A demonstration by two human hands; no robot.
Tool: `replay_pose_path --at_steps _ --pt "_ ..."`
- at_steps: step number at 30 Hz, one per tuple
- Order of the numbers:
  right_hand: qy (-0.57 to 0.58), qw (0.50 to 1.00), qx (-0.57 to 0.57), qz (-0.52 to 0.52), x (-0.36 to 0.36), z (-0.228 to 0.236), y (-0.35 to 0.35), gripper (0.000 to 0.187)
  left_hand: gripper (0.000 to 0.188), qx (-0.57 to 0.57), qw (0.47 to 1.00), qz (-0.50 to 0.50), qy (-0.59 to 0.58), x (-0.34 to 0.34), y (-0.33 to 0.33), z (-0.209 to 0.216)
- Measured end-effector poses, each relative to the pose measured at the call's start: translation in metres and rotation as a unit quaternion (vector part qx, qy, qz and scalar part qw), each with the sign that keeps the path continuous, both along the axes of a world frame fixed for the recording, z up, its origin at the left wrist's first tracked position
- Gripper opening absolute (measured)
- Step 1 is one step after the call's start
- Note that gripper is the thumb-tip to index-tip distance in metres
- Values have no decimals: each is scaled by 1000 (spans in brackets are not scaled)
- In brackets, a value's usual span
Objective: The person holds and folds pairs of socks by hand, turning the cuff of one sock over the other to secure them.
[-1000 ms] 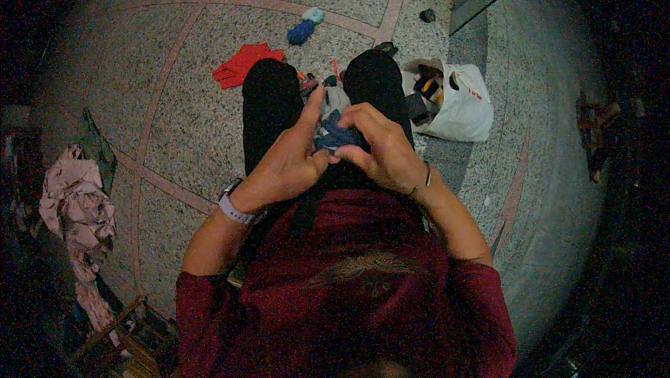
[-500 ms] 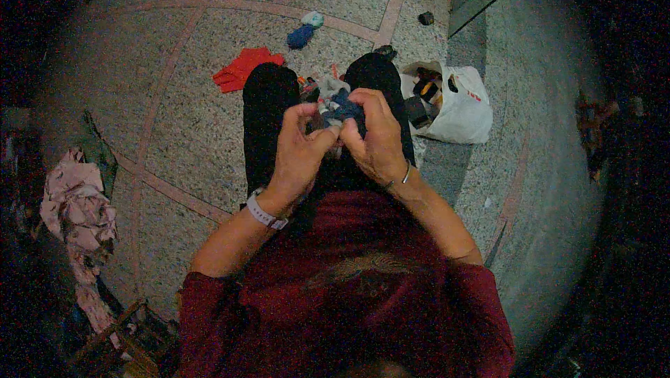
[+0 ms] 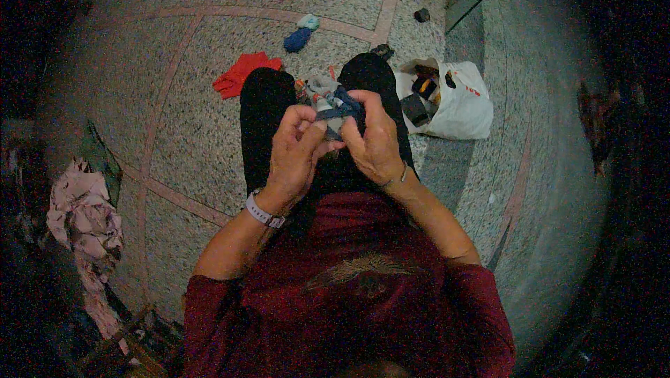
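Between my knees, both hands work on a small blue and grey cloth piece that looks like a sock [image 3: 338, 108]. My left hand [image 3: 292, 154] pinches its left side, with thumb and fingers closed together. On the other side, my right hand [image 3: 375, 142] grips the blue part, thumb near me and fingers bent over the far edge. A blue band stretches across between the two hands. Just beyond lies a jumble of grey and coloured cloth [image 3: 319, 85], partly hidden by my hands and knees.
Red cloth [image 3: 246, 76] lies beyond my left knee. Further off are a blue bundle [image 3: 297, 40], a pale green one [image 3: 308, 23] and a dark one [image 3: 421, 15]. A white bag [image 3: 466, 107] holding dark items stands at right. Crumpled pinkish material [image 3: 85, 214] sits at far left.
The cloth has been turned and spread between my hands, so more grey and a straight blue band show. My left fingers have shifted slightly towards me.
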State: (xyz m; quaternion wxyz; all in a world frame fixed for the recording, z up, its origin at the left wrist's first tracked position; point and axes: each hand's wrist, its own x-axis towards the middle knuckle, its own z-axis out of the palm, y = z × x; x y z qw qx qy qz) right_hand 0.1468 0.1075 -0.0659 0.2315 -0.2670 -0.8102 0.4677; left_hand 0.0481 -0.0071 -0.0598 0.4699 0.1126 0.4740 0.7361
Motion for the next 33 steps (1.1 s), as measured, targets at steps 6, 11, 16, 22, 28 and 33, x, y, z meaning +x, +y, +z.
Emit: replay_pose_path --at_steps 6,11,16,22,28,33 --pt "36 996 41 69 10 -2 1 39 16 -35 988 -62 139 -1 -10 -15" --pt "39 997 55 24 14 -7 -1 35 13 60 995 -78 -8 9 -6 -7" --pt "-19 994 -104 -21 10 10 -6 38 13 101 990 -61 -77 11 -2 -8" --pt "48 995 -75 -49 6 -4 12 31 11 -107 940 -82 312 -8 -5 2" --pt "22 970 -241 12 4 -6 23 44 11 -8 955 25 294 -26 1 -1" --pt "-17 932 -346 103 4 -2 35 47 7 -5 940 -1 340 -41 3 5"
